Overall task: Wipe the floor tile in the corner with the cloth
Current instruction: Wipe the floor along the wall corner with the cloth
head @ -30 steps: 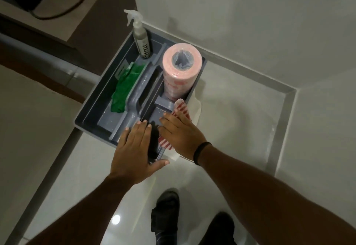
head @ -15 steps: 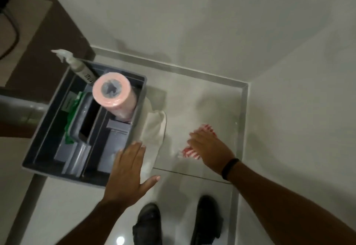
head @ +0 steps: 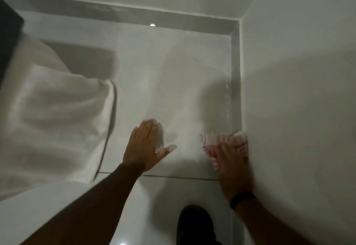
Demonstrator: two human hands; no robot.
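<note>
The red-and-white striped cloth lies on the pale corner floor tile, close against the right wall. My right hand presses down on the cloth and covers most of it; the wrist wears a black band. Flat on the same tile, a hand's width to the left, rests my left hand with fingers spread and nothing in it. The image is motion-blurred.
A white towel fills the left side, hanging from the dark caddy corner at the left edge. Grey skirting runs along both walls into the corner. My black shoe stands at the bottom.
The view has swung right and closer to the floor. My right hand slid the cloth from the caddy to the right wall. My left hand left the caddy and landed on the tile.
</note>
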